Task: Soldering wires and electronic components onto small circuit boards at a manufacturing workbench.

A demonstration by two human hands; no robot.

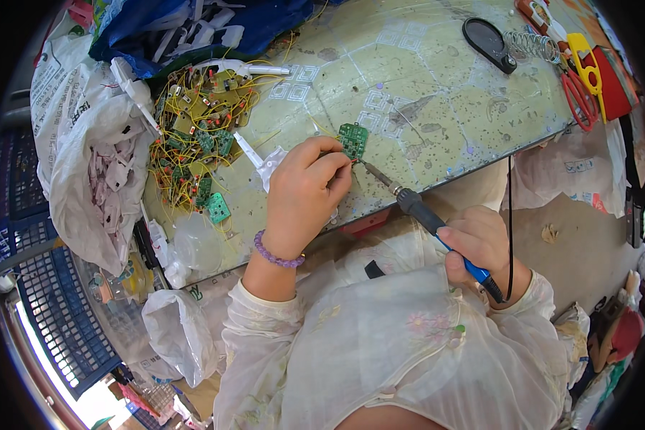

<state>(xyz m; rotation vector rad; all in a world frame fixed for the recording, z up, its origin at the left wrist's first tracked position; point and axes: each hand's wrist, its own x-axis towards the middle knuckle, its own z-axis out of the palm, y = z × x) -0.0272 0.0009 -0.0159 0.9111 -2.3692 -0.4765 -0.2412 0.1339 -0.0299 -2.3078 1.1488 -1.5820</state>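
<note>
My right hand is closed round the dark and blue handle of a soldering iron, its cord trailing up past the wrist. The iron's metal tip reaches to the lower edge of a small green circuit board on the table. Beside that board, my left hand is pinched shut, thumb and finger against the board's lower left corner. What the fingertips hold is too small to make out. A purple bead bracelet circles the left wrist.
Left of my hand lies a heap of circuit boards with yellow wires, near white plastic parts. White sacks and a blue bag border it. A magnifier, a metal spring and scissors lie far right.
</note>
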